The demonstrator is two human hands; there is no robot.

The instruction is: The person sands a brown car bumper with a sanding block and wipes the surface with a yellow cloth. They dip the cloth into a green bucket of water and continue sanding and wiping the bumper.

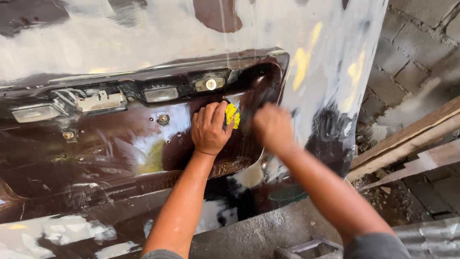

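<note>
A rough wall of grey concrete blocks (417, 52) fills the frame at two o'clock, its mortar joints uneven and streaked with pale dust. Weathered wooden planks (407, 139) lean diagonally at three o'clock above dirt and rubble (393, 201). A bare concrete floor (258, 235) spreads at six o'clock, where a dark metal frame (306, 248) lies, with grey corrugated sheeting (431, 237) at five o'clock, all under flat daylight
</note>
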